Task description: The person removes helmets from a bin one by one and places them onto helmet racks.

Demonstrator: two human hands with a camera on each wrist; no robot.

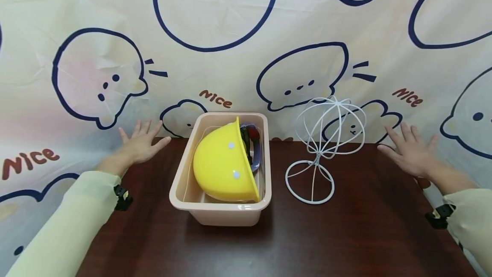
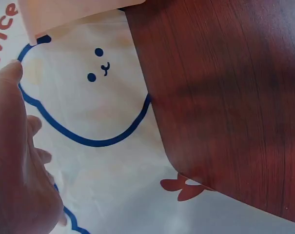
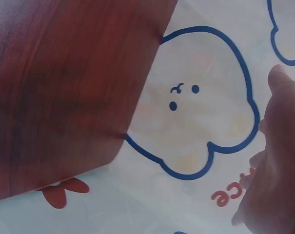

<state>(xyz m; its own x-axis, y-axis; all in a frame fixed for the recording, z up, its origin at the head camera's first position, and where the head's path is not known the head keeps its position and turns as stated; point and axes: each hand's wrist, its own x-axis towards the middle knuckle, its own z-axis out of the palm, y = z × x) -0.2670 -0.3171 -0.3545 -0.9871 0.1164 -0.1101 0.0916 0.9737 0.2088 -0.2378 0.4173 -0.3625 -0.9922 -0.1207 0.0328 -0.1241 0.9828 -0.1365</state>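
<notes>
My left hand (image 1: pixel 141 143) is spread with straight fingers to the left of a beige plastic basin (image 1: pixel 220 217), touching nothing. Inside the basin a yellow helmet (image 1: pixel 221 166) with pale dots lies on its side. Beside the helmet are a dark and red item (image 1: pixel 252 134) and a bluish rim, both partly hidden, so their kind cannot be told. A white wire stand (image 1: pixel 319 155) with a round cage top and ring base stands right of the basin. My right hand (image 1: pixel 413 151) is held out, fingers spread, right of the stand, holding nothing.
The dark wooden table (image 1: pixel 230 251) ends at a cloth backdrop (image 1: pixel 230 76) printed with cartoon faces. Its left back corner shows in the left wrist view, its right back corner in the right wrist view. Black straps with small devices (image 1: pixel 123 198) sit on both wrists.
</notes>
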